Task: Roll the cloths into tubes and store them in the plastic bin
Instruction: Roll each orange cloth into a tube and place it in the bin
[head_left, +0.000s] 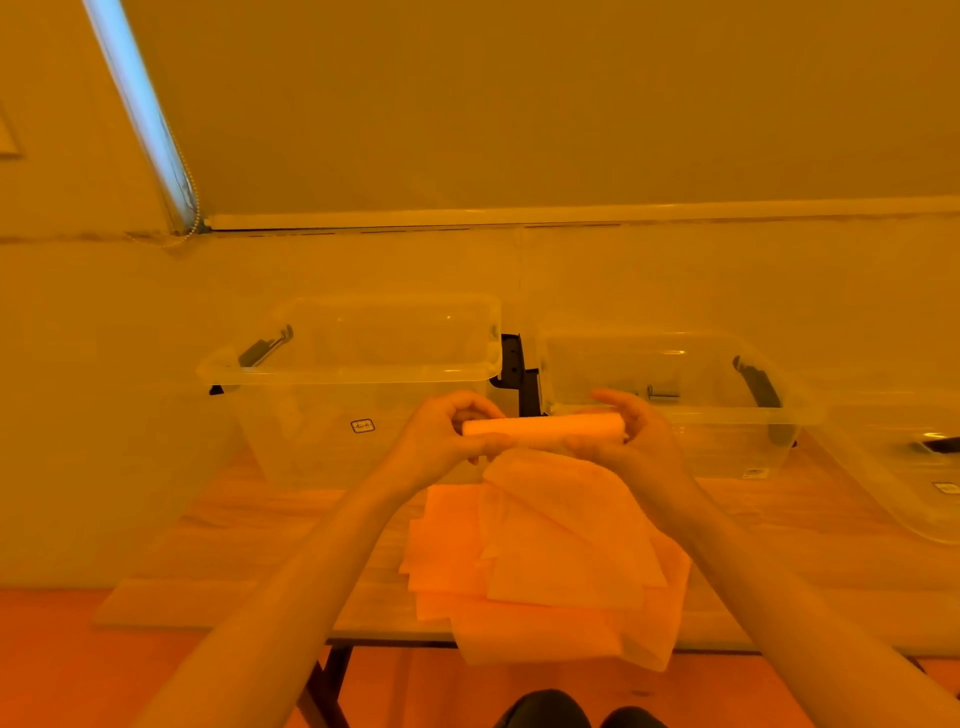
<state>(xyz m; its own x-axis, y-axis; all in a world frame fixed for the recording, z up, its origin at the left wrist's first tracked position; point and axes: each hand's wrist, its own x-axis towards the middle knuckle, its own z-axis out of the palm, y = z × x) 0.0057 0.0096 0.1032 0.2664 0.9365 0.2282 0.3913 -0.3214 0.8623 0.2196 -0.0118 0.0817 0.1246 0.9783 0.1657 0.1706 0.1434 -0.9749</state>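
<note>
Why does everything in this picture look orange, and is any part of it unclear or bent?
Head view: a strong orange-yellow cast covers all, so true colours cannot be told; only the strip at the window's edge stays blue-white. The wide lens bends straight lines near the edges. Small glints sit on the clear bins. The rolled cloth, held by the left hand and right hand, looks soft, with little detail.

My left hand (441, 431) and right hand (631, 441) grip a rolled pale cloth tube (543, 428) above stacked flat cloths (545, 561), near two clear plastic bins (358, 364).
</note>
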